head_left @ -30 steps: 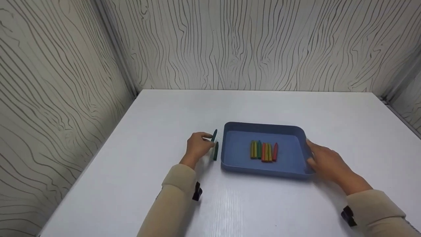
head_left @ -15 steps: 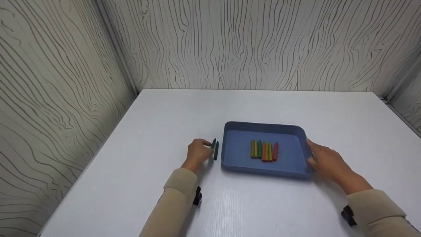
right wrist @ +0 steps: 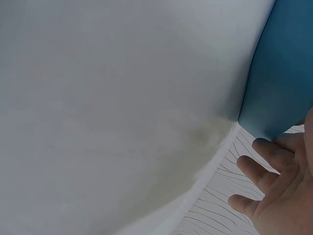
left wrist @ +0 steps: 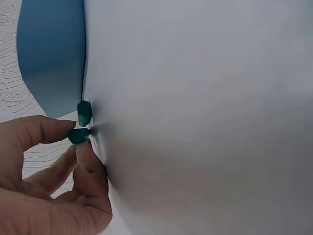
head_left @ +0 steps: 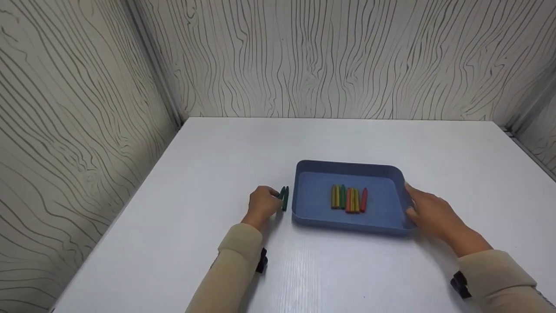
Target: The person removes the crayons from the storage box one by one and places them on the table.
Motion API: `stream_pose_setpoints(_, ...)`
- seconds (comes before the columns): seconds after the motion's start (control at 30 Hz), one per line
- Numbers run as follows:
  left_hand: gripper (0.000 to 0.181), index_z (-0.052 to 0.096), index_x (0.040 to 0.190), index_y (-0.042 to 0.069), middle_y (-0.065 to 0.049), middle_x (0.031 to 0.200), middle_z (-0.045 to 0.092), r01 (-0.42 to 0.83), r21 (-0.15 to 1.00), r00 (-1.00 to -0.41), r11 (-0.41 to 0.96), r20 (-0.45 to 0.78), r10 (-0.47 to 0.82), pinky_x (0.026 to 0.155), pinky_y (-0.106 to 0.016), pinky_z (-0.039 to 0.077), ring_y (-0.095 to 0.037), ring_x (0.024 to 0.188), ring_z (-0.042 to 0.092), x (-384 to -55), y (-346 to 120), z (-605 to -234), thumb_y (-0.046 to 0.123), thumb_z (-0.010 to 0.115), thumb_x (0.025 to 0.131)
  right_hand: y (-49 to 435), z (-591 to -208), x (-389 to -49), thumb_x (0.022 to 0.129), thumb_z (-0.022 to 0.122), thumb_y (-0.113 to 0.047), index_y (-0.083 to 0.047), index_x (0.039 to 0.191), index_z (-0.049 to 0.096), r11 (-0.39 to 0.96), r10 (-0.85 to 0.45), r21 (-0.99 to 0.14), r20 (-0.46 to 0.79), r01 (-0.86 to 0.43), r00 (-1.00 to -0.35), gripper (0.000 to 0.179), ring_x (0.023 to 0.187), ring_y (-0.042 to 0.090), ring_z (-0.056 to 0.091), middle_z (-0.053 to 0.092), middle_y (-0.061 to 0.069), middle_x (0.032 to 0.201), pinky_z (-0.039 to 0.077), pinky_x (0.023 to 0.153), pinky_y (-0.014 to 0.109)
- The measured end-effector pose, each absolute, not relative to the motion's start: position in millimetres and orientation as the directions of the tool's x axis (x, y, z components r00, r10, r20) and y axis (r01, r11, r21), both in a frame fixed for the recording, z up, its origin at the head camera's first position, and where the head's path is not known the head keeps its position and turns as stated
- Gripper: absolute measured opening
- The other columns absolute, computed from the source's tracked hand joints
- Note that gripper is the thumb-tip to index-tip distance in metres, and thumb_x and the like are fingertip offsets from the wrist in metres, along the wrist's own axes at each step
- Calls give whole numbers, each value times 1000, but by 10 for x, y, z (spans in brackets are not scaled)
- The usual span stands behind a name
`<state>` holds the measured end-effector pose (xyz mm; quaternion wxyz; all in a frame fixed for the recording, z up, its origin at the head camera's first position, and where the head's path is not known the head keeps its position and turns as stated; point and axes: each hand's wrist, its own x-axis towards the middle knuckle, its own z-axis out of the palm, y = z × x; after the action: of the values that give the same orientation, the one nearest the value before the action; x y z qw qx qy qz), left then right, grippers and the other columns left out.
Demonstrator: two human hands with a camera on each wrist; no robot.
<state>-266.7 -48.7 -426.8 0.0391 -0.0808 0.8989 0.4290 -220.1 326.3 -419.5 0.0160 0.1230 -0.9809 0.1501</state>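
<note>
My left hand (head_left: 264, 203) pinches a dark green crayon (left wrist: 78, 136) between thumb and fingertips, low over the table just left of the tray. Close beside it, between the hand and the tray's left wall, lies a second green crayon (head_left: 285, 203). The blue rectangular tray (head_left: 347, 225) has a row of several crayons in its middle, yellow, green and red; the red crayon (head_left: 364, 200) at the right end leans slightly. At the tray's right wall, my right hand (head_left: 434, 215) holds the rim, with its thumb over the edge; three fingers show spread in the right wrist view.
The white table (head_left: 208, 156) reaches back to a wood-grain patterned wall (head_left: 330, 61). Another patterned wall (head_left: 78, 130) stands along the left side.
My left hand has come down and slightly nearer, bringing the pinched green crayon alongside the lying one. The right hand and tray have stayed in place.
</note>
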Motion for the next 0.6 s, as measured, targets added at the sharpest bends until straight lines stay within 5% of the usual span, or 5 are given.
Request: stream_pose_setpoints(0.6,44,62,117,-6,-19,115,63,-148,703,-989,696,-121,-87,92,-42,45,-32,109,57,-2650,-562,-4204,11,70,78,3277,-4194,-2201,93,49,-9,14,142,26,924,-241,-289,64,-249,-968,59,122,55,35,37,38,136,26,98,63)
